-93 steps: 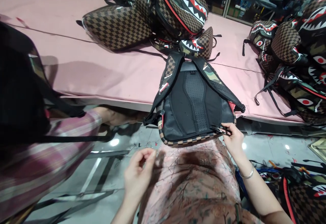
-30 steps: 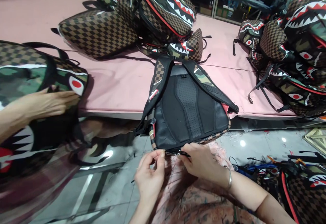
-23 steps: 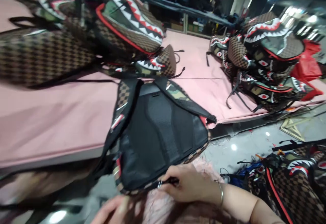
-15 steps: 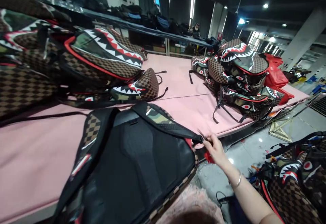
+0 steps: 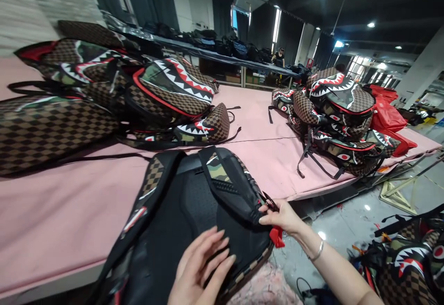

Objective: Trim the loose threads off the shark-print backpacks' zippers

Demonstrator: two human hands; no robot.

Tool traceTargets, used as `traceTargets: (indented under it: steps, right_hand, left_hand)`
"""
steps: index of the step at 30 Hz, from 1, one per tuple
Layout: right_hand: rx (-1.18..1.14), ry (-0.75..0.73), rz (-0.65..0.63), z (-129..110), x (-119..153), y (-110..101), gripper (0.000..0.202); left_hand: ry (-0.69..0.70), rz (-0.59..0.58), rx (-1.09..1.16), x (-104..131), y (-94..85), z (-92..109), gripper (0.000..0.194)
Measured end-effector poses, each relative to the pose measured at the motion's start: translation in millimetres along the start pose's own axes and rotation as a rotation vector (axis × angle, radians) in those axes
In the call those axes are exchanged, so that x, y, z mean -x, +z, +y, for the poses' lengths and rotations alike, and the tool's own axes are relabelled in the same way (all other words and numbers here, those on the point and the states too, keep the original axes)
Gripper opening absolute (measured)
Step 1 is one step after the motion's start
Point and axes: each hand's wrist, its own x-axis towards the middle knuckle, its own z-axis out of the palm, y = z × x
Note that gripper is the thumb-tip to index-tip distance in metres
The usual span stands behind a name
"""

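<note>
A backpack [image 5: 187, 203] lies with its black padded back panel upward at the near edge of the pink table, its two shoulder straps on top. My right hand [image 5: 279, 215] is closed at the right side of the bag, with small dark scissors [image 5: 269, 202] in it, its fingertips at the lower end of the right strap [image 5: 236, 185]. Over the lower part of the back panel is my left hand [image 5: 204, 268], fingers apart, holding nothing. A red piece [image 5: 276, 236] hangs below my right hand.
Checkered backpacks with shark-mouth prints are piled at the left [image 5: 173, 88] and right [image 5: 342, 111] of the pink table [image 5: 256, 157]. Red bags [image 5: 388, 111] lie beyond the right pile. More backpacks [image 5: 409, 254] are at lower right. A person [image 5: 278, 57] is by the far table.
My left hand has come into view over the back panel. My right hand has moved down and slightly left, and the right strap now lies folded over the panel. The view has shifted.
</note>
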Motion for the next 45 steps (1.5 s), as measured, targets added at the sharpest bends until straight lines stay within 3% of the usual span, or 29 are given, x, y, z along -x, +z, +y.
traceTargets:
  steps: [5, 10, 15, 20, 26, 30, 33, 37, 45]
  right_hand:
    - [-0.161, 0.070, -0.018, 5, 32, 51, 0.043]
    - [-0.075, 0.118, -0.086, 19, 54, 66, 0.043]
    - [-0.087, 0.096, -0.108, 26, 60, 64, 0.043]
    - [0.067, 0.030, -0.131, 16, 63, 64, 0.035]
    - [0.477, -0.300, -0.104, -20, 65, 40, 0.020]
    - [0.653, -0.445, -0.118, -31, 60, 18, 0.018]
    - [0.725, -0.609, -0.135, -30, 57, 8, 0.023]
    - [0.790, -0.828, -0.235, -32, 54, 4, 0.020]
    - [1.134, -0.850, -0.530, -60, 43, 9, 0.028]
  left_hand:
    - [0.072, 0.004, -0.052, 7, 11.4, 18, 0.038]
    - [0.133, 0.013, -0.257, 12, 2.4, 18, 0.020]
    - [0.138, -0.050, -0.226, 17, -4.2, 15, 0.023]
    - [0.295, 0.046, -0.413, 17, -1.9, 19, 0.010]
    - [0.171, 0.132, -0.371, 17, 1.3, 21, 0.017]
    - [0.086, 0.029, -0.234, 23, 1.6, 20, 0.014]
    - [0.057, -0.033, -0.167, 26, 2.1, 21, 0.025]
    - [0.110, 0.044, -0.275, 23, 5.4, 23, 0.011]
    - [0.323, 0.111, -0.499, 21, 10.0, 20, 0.015]
